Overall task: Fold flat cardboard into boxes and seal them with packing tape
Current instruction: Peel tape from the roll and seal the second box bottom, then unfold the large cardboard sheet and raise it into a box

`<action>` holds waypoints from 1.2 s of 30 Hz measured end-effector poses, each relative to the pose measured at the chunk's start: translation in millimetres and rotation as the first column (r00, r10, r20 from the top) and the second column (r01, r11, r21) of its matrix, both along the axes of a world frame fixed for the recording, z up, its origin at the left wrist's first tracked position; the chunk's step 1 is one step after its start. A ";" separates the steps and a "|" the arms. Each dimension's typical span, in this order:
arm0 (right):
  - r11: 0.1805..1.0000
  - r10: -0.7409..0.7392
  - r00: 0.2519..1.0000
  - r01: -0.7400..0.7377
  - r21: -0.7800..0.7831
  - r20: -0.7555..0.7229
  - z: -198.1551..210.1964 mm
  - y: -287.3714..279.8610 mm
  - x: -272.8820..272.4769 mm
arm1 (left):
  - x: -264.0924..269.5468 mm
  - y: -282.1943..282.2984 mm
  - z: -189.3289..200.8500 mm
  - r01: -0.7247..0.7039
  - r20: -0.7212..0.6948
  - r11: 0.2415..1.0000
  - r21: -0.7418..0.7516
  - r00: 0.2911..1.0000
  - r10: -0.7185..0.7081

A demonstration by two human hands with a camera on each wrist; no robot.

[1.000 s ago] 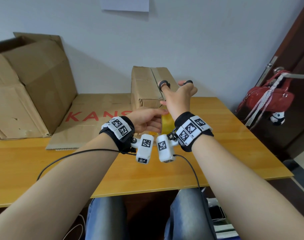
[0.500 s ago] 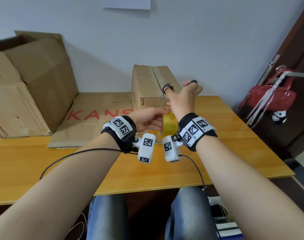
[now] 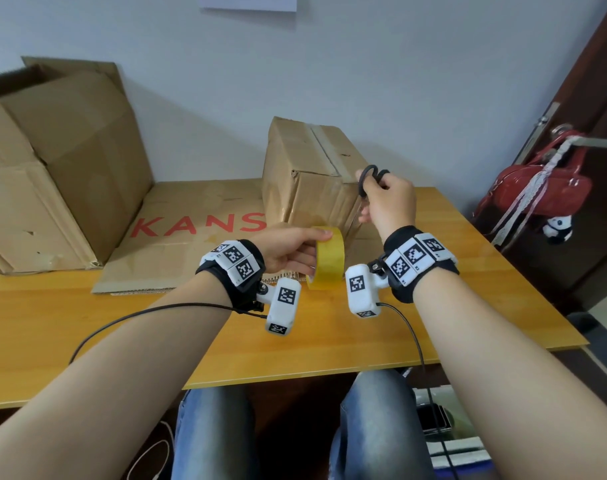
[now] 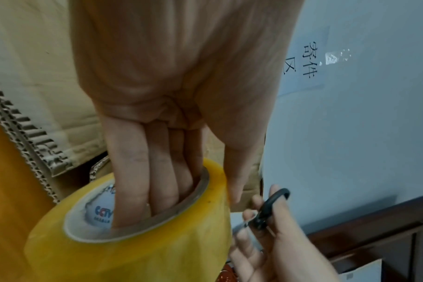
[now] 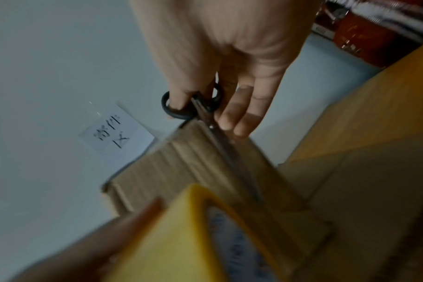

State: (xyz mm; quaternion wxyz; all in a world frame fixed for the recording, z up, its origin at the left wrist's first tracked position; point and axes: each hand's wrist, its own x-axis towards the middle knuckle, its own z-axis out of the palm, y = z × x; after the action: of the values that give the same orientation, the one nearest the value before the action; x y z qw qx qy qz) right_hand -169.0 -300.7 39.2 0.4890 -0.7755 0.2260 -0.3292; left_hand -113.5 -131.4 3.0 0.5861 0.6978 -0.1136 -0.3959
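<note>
The left hand (image 3: 288,252) is gripping a yellow, translucent tape roll (image 3: 328,258) above the table (image 3: 191,334), just before the sealed box (image 3: 309,174), while the right hand (image 3: 388,202) is holding black-handled scissors (image 3: 369,178). The left wrist view is showing four fingers (image 4: 133,171) reaching inside the roll's printed core, hidden from the head camera.

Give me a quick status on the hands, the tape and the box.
Left hand grips tape roll, fingers through the core. Right hand holds scissors beside taped box. Nothing in the way.
</note>
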 end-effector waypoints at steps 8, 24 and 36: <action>0.996 -0.021 0.934 0.051 0.075 -0.357 -49.5 -41.7 -21.7 | -2.7 -16.2 -10.9 0.028 0.012 0.998 0.053 1.000 -0.029; 0.976 0.131 0.726 0.027 0.218 -0.675 -69.4 -52.6 -29.0 | -9.1 -41.2 -15.4 0.053 -0.003 0.993 0.107 0.999 -0.053; 0.967 0.253 0.626 -0.170 0.187 -0.738 -55.2 -69.7 -32.6 | -12.1 -65.6 2.4 0.086 0.042 0.988 0.125 0.995 -0.091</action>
State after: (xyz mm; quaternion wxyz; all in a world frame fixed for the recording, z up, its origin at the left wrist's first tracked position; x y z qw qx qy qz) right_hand -201.6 -370.4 -16.0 0.4233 -0.8376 0.3321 0.0949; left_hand -125.6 -197.0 5.4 0.5208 0.7362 -0.1337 -0.4110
